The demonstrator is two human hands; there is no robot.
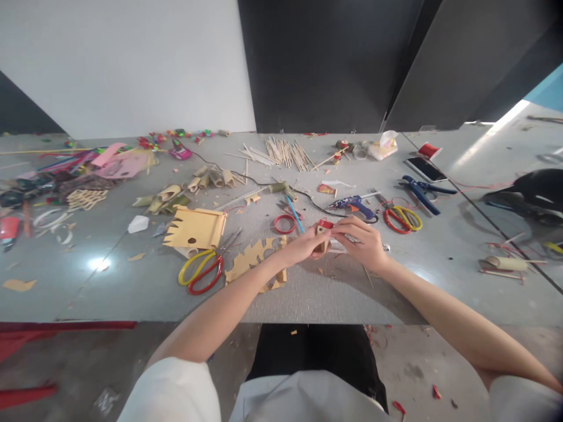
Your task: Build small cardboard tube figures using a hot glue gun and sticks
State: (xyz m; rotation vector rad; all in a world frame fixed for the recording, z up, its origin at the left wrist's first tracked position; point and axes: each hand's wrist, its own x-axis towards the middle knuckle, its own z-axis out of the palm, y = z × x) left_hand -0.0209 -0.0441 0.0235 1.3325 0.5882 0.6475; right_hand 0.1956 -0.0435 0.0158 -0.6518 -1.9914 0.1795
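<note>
A short bamboo tube (323,240) with a red band round its top is gripped in my left hand (303,247). My right hand (361,241) pinches at the tube's red rim; whatever lies between its fingertips is too small to make out. Just beyond them lies a blue glue gun (355,205). Left of the tube are a blue stick (294,212) and a roll of red tape (285,224). Under my left forearm is a cut-up sheet of tan cardboard (250,258).
Scissors with red and yellow handles (201,272) lie at left, another pair (402,219) at right near blue pliers (424,192). Bamboo pieces (211,177), thin sticks (288,153) and a phone (426,169) lie farther back. A black cord (264,183) crosses the table.
</note>
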